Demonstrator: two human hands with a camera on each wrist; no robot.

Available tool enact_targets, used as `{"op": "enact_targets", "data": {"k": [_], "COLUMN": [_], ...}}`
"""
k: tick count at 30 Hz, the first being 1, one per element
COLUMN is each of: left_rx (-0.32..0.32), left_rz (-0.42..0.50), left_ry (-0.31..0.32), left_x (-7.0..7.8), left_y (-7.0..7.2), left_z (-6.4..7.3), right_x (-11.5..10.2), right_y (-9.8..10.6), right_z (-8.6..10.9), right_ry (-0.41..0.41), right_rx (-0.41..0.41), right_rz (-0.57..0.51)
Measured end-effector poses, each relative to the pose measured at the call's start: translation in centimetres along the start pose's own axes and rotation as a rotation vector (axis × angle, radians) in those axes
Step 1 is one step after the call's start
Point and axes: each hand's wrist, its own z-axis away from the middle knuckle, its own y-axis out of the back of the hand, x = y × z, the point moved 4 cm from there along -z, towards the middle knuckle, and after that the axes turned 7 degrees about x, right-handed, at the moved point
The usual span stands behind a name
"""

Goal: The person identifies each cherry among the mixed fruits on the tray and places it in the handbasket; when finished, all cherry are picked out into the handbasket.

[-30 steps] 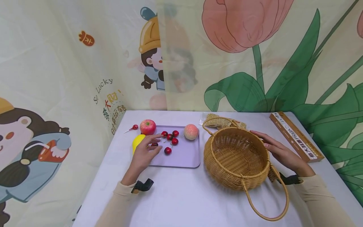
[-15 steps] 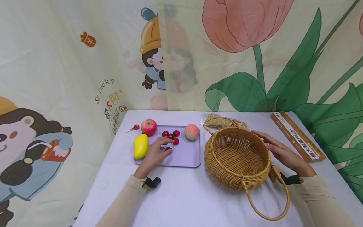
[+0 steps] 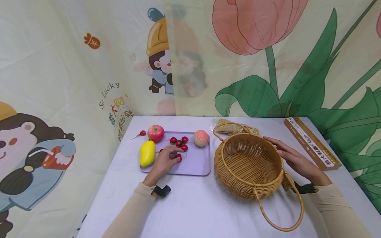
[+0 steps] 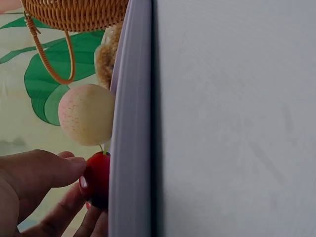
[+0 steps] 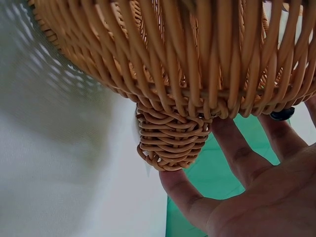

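My left hand (image 3: 164, 162) is over the lilac tray (image 3: 196, 168), its thumb and fingers about a red cherry (image 4: 100, 178); the thumb touches the fruit in the left wrist view, though the far fingers are partly hidden. Several more cherries (image 3: 184, 147) lie just beyond. Left of the hand is a yellow mango (image 3: 147, 154), with a red apple (image 3: 156, 133) behind it and a peach (image 3: 201, 138) at the tray's far right corner. My right hand (image 3: 299, 164) rests extended fingers against the outer side of a wicker basket (image 3: 238, 185), which looks empty inside.
A lollipop (image 3: 142, 133) lies left of the apple. Behind the basket is a clear bag of tan pieces (image 3: 227, 127). A brown pasta box (image 3: 312, 142) lies at the right. One basket handle (image 3: 299, 211) hangs toward the front.
My left hand has moved right and slightly nearer, from beside the mango to a front cherry, and its fingers have closed about it. The right hand and basket have stayed put.
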Motion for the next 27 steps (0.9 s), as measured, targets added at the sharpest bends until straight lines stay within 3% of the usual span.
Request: {"op": "enact_targets", "data": {"k": [14,21,27], "left_rx": [-0.016,-0.018,-0.015], "left_rz": [0.021,0.14,0.295], "left_ry": [0.051,0.033,-0.002], "left_x": [-1.1,-0.4,1.6], "left_y": [-0.1,0.3,1.1], "left_z": [0.0,0.0,0.1], "right_x": [0.0,-0.2,-0.2], "right_y": [0.0,-0.1,-0.1], "right_z": [-0.1,0.0,0.0], "right_ry": [0.008,0.025,0.035], "right_rx": [-0.001,-0.015,-0.024], "right_rz": [-0.015,-0.015,-0.023]}}
